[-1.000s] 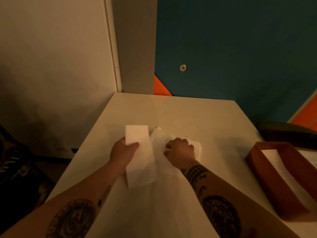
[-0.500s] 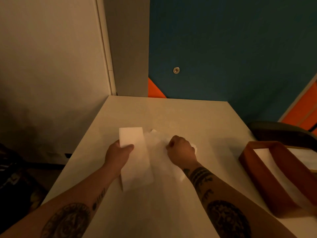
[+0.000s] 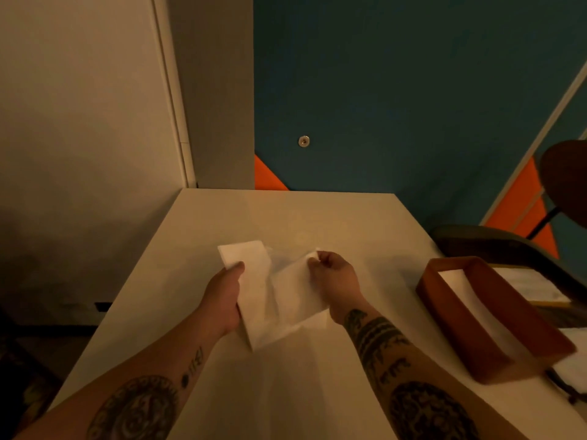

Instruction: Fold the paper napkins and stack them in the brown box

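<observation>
Napkins occupy the middle of the frame, two of them, just above the counter. The folded napkin (image 3: 251,281) is a narrow white strip running from centre towards lower centre. The left hand (image 3: 222,293) grips it along its left edge, thumb on top and fingers curled beneath, probably to keep the finished fold flat and out of the way. Just right of it, and partly overlapping it, the loose napkin (image 3: 295,290) hangs thin and half-translucent. The right hand (image 3: 336,277) pinches its upper corner between thumb and fingertips, the rest of the sheet drooping down and left towards the counter. Holding by one corner lets the sheet fall open, so its edges can be found and lined up; I judge this to be the start of the next fold.

The brown box (image 3: 457,331) stands at the right of the frame, well apart from both hands, set at a slant with its open top facing up. White stacked napkins (image 3: 457,287) already lie inside, so some of the work looks done. Its place on the right suits a short reach from the right hand.

The pale counter (image 3: 286,217) fills the lower half of the frame. A dark chair (image 3: 476,242) sits behind the box, and a blue wall (image 3: 397,106) fills the upper right.
</observation>
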Motion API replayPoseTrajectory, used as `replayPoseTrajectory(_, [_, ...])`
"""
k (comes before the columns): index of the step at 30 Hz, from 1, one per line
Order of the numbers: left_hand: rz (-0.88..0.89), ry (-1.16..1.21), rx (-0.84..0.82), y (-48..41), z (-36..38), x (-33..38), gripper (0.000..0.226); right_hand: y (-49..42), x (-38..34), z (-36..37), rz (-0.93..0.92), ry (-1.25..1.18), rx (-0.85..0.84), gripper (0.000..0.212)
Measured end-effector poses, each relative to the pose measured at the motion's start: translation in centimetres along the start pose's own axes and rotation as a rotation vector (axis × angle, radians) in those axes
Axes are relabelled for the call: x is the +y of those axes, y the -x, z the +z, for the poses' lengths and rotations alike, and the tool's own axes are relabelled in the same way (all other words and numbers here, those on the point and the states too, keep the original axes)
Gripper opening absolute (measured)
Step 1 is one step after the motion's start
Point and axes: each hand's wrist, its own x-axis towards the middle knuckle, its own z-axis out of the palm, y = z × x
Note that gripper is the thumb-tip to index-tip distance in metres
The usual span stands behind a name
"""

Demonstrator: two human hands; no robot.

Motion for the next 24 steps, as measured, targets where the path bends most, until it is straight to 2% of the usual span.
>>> replayPoseTrajectory(2, [-0.04,0.051,0.008,0.4,0.4,-0.3,0.035,0.6,1.3,0.9,-0.025,0.178,-0.012,0.018])
replayPoseTrajectory(4, [-0.068,0.064,0.025,0.4,0.3,-0.6,0.043,1.3,2.4,1.1,-0.04,0.33,-0.033,0.009])
replayPoseTrajectory(8, [-0.087,0.046,0.082,0.9,-0.3,-0.5,0.04,2.0,3.3,0.7,0.083,0.287,-0.072,0.014])
replayPoseTrajectory(11, [-0.097,0.004,0.052,1.0,-0.6,-0.8,0.038,1.9,2.8,0.8,0.138,0.242,-0.114,0.023])
replayPoseTrajectory(14, [-0.115,-0.061,0.0,1.5,-0.2,-1.1,0.036,1.6,2.0,1.2,0.094,0.277,-0.075,0.028])
replayPoseTrajectory(20, [-0.176,0.014,-0.088,1.6,0.2,-0.9,0.05,2.5,2.0,1.6,-0.142,0.512,-0.164,0.035])
replayPoseTrajectory(24, [-0.173,0.028,-0.194,1.9,0.6,-0.6,0.061,2.6,2.3,2.2,-0.15,0.565,-0.166,0.041])
